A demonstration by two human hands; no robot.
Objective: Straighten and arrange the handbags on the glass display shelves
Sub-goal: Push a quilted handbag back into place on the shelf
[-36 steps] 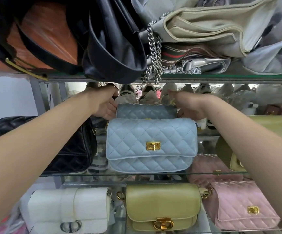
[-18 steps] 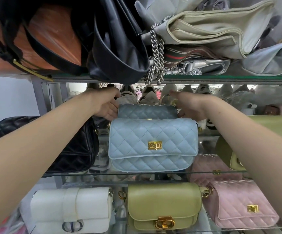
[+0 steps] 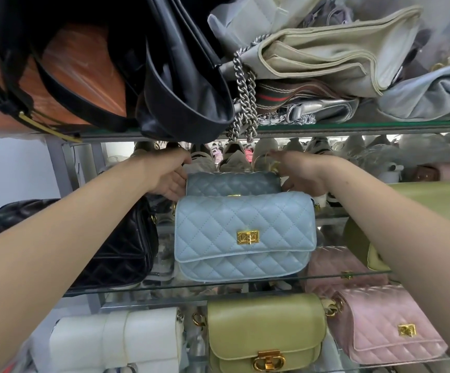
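Two hands on rear bag (image 3: pixel 232 183), one per end. Left hand (image 3: pixel 168 176) curls round its left end, right hand (image 3: pixel 302 175) over its right top corner; fingertips hidden. Rear bag stands right behind front bag (image 3: pixel 245 235), long axis parallel to it, both hands equally near. I expect easy sliding on the glass shelf (image 3: pixel 218 282). Room is tight: upper shelf (image 3: pixel 353 127) and chain (image 3: pixel 245 103) above front bag, black bag (image 3: pixel 97 243) left of it, olive bag (image 3: pixel 420 211) right.

Retail shop: handbags (image 3: pixel 245 235) crowd stacked glass display shelves (image 3: pixel 353 127), with rows of shoes (image 3: pixel 245 154) behind.
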